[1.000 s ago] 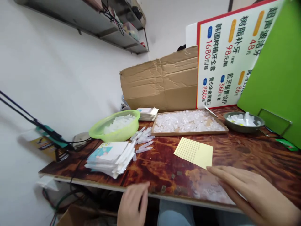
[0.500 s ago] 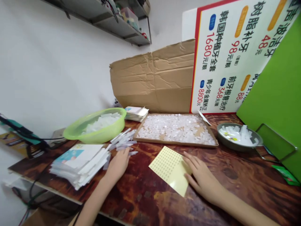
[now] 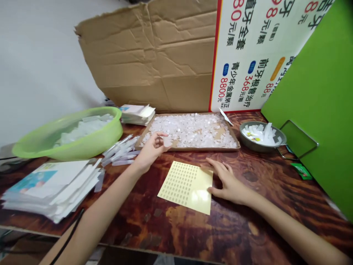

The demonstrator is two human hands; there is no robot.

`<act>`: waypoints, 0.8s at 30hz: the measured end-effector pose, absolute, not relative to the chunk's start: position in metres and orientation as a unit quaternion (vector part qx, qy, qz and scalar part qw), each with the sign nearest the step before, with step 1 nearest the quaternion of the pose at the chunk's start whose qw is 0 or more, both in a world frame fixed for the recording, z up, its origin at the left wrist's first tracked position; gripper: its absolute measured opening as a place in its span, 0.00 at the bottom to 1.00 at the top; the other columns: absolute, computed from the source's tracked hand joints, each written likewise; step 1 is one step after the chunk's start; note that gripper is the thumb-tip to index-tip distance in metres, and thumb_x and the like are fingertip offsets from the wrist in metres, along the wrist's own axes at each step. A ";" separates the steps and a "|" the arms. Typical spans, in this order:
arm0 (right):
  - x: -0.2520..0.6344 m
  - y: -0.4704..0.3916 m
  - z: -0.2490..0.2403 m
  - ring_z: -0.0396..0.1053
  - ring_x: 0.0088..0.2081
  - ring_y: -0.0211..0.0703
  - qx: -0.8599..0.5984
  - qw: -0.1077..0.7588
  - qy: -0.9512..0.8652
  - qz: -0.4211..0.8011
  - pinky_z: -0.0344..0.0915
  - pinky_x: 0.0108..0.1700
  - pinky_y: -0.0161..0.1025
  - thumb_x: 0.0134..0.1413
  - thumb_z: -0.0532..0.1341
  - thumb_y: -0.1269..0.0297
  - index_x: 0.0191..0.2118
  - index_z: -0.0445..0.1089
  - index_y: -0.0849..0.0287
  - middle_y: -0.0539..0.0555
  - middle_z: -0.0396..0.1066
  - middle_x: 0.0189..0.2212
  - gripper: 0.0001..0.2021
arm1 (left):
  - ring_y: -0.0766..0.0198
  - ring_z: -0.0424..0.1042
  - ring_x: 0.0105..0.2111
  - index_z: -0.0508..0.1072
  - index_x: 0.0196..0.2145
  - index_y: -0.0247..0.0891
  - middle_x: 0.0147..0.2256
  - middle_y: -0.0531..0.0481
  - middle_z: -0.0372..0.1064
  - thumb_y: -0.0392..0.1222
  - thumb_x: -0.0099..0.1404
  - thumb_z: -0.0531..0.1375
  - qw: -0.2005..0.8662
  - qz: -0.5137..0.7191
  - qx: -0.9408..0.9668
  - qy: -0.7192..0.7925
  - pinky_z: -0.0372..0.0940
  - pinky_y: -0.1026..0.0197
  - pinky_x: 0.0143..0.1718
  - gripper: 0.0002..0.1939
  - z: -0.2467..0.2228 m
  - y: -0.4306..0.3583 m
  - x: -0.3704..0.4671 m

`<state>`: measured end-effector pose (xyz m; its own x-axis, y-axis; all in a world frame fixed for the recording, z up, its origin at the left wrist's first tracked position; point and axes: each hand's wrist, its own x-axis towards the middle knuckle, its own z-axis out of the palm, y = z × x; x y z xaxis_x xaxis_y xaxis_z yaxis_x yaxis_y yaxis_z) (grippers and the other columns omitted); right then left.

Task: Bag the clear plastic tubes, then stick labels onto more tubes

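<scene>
My left hand [image 3: 151, 150] is above the near left edge of a shallow cardboard tray [image 3: 176, 149]. Its thumb and fingers pinch a small translucent plastic piece [image 3: 167, 141]. Many small clear pieces [image 3: 190, 130] lie loose across the tray. On the table, a pale yellow sheet of small round stickers [image 3: 202, 184] lies flat, with part of its right side bare of stickers. My right hand [image 3: 227, 182] rests by the sheet's right edge, fingers apart, thumb at the edge. Left of the tray lies a loose pile of clear plastic sleeves [image 3: 120, 151].
A green basin [image 3: 82, 145] of translucent pieces stands at left, behind a stack of printed cards [image 3: 41, 187]. Another card stack [image 3: 136, 115] sits beyond. At right are a grey bowl [image 3: 260, 147] of white pieces, a wire stand [image 3: 311, 147] and a green packet [image 3: 302, 171].
My left hand has moved from the pile of sleeves up and right to the tray, and now pinches a small piece. My right hand stays by the sticker sheet. The view has tilted down.
</scene>
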<state>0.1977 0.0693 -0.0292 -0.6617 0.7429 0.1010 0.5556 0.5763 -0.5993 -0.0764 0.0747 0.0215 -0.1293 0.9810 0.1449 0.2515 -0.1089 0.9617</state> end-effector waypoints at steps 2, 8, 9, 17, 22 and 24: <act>0.190 0.069 -0.024 0.53 0.56 0.55 -0.383 0.187 -0.868 0.254 0.48 0.55 0.54 0.46 0.61 0.63 0.59 0.51 0.57 0.60 0.60 0.54 0.33 | 0.72 0.52 0.17 0.63 0.36 0.38 0.18 0.61 0.53 0.50 0.59 0.58 0.345 0.526 0.541 0.558 0.48 0.70 0.18 0.14 0.007 0.077 -0.070; 0.166 0.067 -0.019 0.60 0.40 0.46 -0.411 0.157 -0.867 0.233 0.55 0.42 0.44 0.48 0.64 0.55 0.36 0.66 0.57 0.52 0.66 0.34 0.13 | 0.69 0.58 0.19 0.67 0.33 0.36 0.18 0.58 0.57 0.52 0.65 0.50 0.330 0.342 0.668 0.573 0.52 0.66 0.23 0.16 -0.030 0.055 -0.051; 0.163 0.067 -0.021 0.60 0.39 0.46 -0.419 0.155 -0.864 0.232 0.54 0.41 0.42 0.48 0.64 0.53 0.36 0.66 0.57 0.52 0.66 0.33 0.14 | 0.68 0.59 0.20 0.67 0.34 0.36 0.19 0.57 0.58 0.52 0.66 0.49 0.326 0.320 0.685 0.567 0.53 0.65 0.24 0.16 -0.030 0.053 -0.052; 0.153 0.070 -0.022 0.59 0.30 0.41 -0.486 0.155 -0.828 0.234 0.50 0.34 0.38 0.51 0.63 0.56 0.34 0.64 0.57 0.48 0.63 0.24 0.11 | 0.65 0.64 0.21 0.68 0.27 0.35 0.19 0.53 0.63 0.54 0.66 0.47 0.301 0.244 0.718 0.578 0.55 0.64 0.26 0.22 -0.028 0.058 -0.056; 0.153 0.068 -0.022 0.59 0.29 0.40 -0.468 0.170 -0.842 0.206 0.51 0.32 0.37 0.52 0.62 0.58 0.36 0.61 0.59 0.48 0.62 0.24 0.12 | 0.64 0.66 0.21 0.70 0.29 0.35 0.19 0.53 0.64 0.53 0.66 0.46 0.263 0.217 0.745 0.573 0.56 0.64 0.26 0.22 -0.028 0.058 -0.055; 0.153 0.066 -0.024 0.59 0.29 0.40 -0.426 0.175 -0.870 0.178 0.53 0.32 0.37 0.55 0.60 0.61 0.36 0.62 0.59 0.49 0.63 0.25 0.08 | 0.64 0.67 0.23 0.70 0.30 0.35 0.21 0.52 0.65 0.53 0.66 0.46 0.246 0.216 0.759 0.563 0.58 0.64 0.28 0.21 -0.027 0.058 -0.055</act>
<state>0.1530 0.0656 -0.0242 -0.5768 0.8025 0.1527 0.6783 0.5747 -0.4580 -0.0552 0.0577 -0.0272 0.2730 0.9606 0.0520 0.7482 -0.2460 0.6162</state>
